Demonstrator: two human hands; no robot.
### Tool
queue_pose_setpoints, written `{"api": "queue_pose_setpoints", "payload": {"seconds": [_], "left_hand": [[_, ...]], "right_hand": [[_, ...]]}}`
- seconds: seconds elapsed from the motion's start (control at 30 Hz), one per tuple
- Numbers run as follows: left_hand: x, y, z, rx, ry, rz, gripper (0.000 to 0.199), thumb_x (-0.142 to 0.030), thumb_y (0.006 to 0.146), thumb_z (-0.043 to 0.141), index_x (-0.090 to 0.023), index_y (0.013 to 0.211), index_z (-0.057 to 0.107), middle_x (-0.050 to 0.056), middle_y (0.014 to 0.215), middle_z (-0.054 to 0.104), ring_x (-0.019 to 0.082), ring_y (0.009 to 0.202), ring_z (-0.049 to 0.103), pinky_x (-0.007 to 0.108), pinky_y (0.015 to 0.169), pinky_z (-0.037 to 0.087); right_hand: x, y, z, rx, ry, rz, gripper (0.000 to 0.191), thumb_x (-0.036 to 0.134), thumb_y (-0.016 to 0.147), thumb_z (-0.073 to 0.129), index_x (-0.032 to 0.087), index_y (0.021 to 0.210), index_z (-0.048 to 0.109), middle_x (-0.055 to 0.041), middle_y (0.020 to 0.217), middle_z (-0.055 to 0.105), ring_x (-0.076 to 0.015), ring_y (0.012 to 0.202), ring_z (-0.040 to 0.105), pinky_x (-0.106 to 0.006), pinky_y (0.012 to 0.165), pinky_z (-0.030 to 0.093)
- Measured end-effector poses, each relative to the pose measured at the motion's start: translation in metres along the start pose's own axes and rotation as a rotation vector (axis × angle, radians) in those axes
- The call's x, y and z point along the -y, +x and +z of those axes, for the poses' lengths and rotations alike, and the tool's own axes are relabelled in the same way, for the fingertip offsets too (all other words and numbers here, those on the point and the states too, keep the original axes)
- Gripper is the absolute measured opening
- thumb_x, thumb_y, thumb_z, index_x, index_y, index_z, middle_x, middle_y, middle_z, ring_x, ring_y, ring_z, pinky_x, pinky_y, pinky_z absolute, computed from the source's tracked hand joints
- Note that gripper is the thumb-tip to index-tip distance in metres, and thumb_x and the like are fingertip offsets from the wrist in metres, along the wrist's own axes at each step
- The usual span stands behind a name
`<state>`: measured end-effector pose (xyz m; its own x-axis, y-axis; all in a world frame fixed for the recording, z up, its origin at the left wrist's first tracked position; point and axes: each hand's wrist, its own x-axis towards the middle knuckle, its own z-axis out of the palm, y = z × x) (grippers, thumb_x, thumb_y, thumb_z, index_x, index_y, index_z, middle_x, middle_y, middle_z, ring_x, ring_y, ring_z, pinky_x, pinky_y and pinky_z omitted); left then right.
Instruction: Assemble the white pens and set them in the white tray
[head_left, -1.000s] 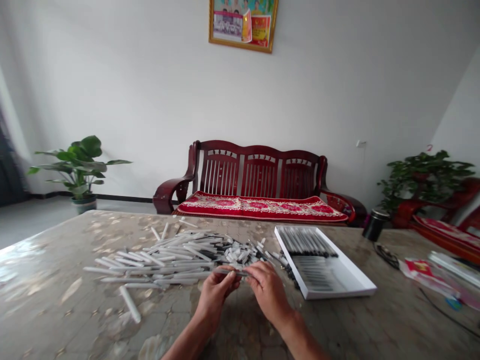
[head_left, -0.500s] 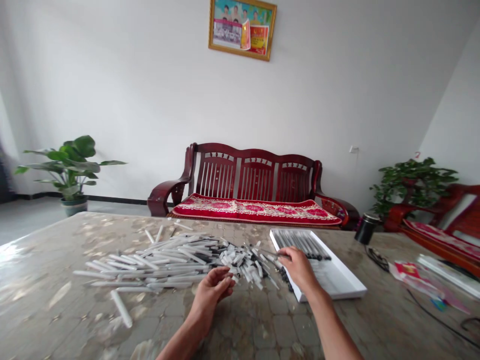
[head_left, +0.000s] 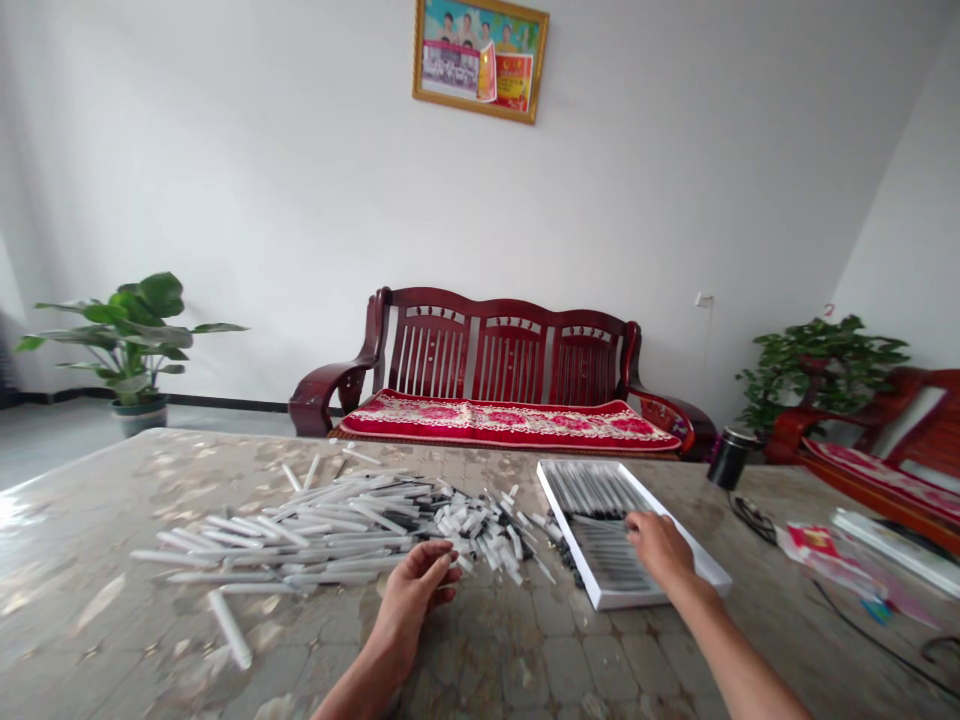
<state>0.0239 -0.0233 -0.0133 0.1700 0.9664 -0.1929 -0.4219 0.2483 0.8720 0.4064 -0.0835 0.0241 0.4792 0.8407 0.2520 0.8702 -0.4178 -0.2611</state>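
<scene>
My right hand (head_left: 661, 550) is over the white shallow box (head_left: 716, 580), its fingers pinched around the end of a slim grey pen (head_left: 600, 524). Inside the box, translucent pens with black ends (head_left: 600, 487) lie side by side in a far row, with more grey pens in the near part. My left hand (head_left: 418, 590) hovers over the table's near side, fingers curled and thumb pressed in; what it holds, if anything, is hidden. Beyond it spreads a pile of white pen barrels (head_left: 322, 530), and small white and black caps (head_left: 480, 525) lie heaped between pile and box.
The patterned table (head_left: 315, 660) carries a loose white barrel (head_left: 229, 628) at the left. To the right stand a black canister (head_left: 730, 460), a dark cable (head_left: 754, 518) and a red-and-clear plastic bag (head_left: 825, 550). A wooden bench (head_left: 480, 340) is behind the table.
My right hand has moved right, from the box's left edge to over its inside, bringing the pen along. The left hand has stayed nearly in place.
</scene>
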Motion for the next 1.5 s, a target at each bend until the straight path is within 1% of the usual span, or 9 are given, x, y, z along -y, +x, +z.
{"api": "queue_pose_setpoints", "payload": {"seconds": [0.23,0.57,0.7,0.8,0.87,0.97,1.13,1.33,1.5], "left_hand": [[0.001,0.002,-0.001,-0.002,-0.011,-0.013,0.041,-0.032,0.050,0.091,-0.018,0.082,0.069,0.002,0.082,0.074,0.014,0.063,0.068,0.021,0.054,0.052],[-0.001,0.002,-0.001,-0.009,-0.058,-0.005,0.045,-0.035,0.046,0.092,-0.017,0.080,0.069,0.002,0.080,0.072,0.014,0.063,0.068,0.022,0.053,0.051],[-0.001,0.001,0.002,-0.014,-0.068,0.019,0.042,-0.036,0.047,0.090,-0.017,0.077,0.068,0.002,0.075,0.070,0.013,0.061,0.066,0.022,0.055,0.050],[0.000,0.000,0.003,-0.012,-0.071,0.023,0.039,-0.035,0.048,0.088,-0.017,0.076,0.067,0.001,0.074,0.069,0.013,0.060,0.064,0.022,0.055,0.050],[0.000,0.000,0.003,-0.009,-0.053,0.030,0.037,-0.035,0.050,0.086,-0.017,0.076,0.067,0.001,0.073,0.069,0.013,0.060,0.065,0.023,0.055,0.049],[0.000,0.002,0.000,-0.030,-0.025,0.037,0.035,-0.035,0.052,0.084,-0.018,0.077,0.067,0.002,0.075,0.070,0.014,0.061,0.066,0.023,0.053,0.048],[-0.001,0.007,-0.004,-0.075,-0.022,0.046,0.033,-0.035,0.053,0.082,-0.018,0.077,0.066,0.002,0.076,0.071,0.014,0.061,0.066,0.022,0.052,0.047],[0.002,0.011,-0.003,-0.085,-0.032,0.070,0.029,-0.032,0.056,0.078,-0.018,0.078,0.065,0.001,0.074,0.069,0.013,0.058,0.064,0.021,0.049,0.044],[-0.008,0.018,-0.017,-0.206,0.144,0.295,0.022,-0.035,0.066,0.071,-0.019,0.081,0.067,0.002,0.074,0.069,0.017,0.061,0.064,0.023,0.051,0.042]], "right_hand": [[0.002,0.008,0.006,0.025,-0.183,-0.113,0.022,0.012,0.083,0.061,0.025,0.091,0.076,-0.0052,0.099,0.071,-0.0229,0.104,0.060,-0.027,0.084,0.040],[0.001,0.012,0.015,-0.030,-0.164,-0.048,0.030,0.012,0.086,0.052,0.019,0.108,0.072,-0.0104,0.116,0.070,-0.0215,0.106,0.065,-0.027,0.086,0.044],[0.043,0.003,0.007,-0.092,0.016,-0.114,0.028,0.018,0.088,0.049,0.021,0.104,0.072,-0.0081,0.111,0.072,-0.0214,0.101,0.066,-0.027,0.085,0.046],[0.092,-0.011,0.010,0.027,0.163,-0.259,0.027,0.018,0.087,0.050,0.022,0.100,0.073,-0.0053,0.102,0.075,-0.0196,0.096,0.068,-0.026,0.083,0.047],[0.122,-0.020,0.018,0.102,0.129,-0.335,0.028,0.015,0.085,0.051,0.022,0.101,0.073,-0.0056,0.103,0.076,-0.0191,0.098,0.068,-0.025,0.085,0.046],[0.150,-0.027,0.031,0.153,-0.030,-0.328,0.027,0.013,0.084,0.053,0.021,0.101,0.073,-0.0078,0.105,0.075,-0.0203,0.102,0.068,-0.025,0.083,0.045],[0.166,-0.027,0.044,0.171,-0.171,-0.241,0.024,0.012,0.085,0.053,0.017,0.096,0.074,-0.0164,0.105,0.074,-0.0271,0.097,0.070,-0.031,0.076,0.047],[0.168,-0.026,0.045,0.194,-0.271,-0.182,0.026,0.010,0.085,0.051,0.018,0.094,0.074,-0.0161,0.102,0.075,-0.0279,0.096,0.072,-0.031,0.072,0.048],[0.165,-0.034,0.045,0.154,-0.272,-0.190,0.027,0.013,0.089,0.045,0.018,0.098,0.070,-0.0150,0.097,0.076,-0.0260,0.092,0.073,-0.029,0.069,0.046]]}}
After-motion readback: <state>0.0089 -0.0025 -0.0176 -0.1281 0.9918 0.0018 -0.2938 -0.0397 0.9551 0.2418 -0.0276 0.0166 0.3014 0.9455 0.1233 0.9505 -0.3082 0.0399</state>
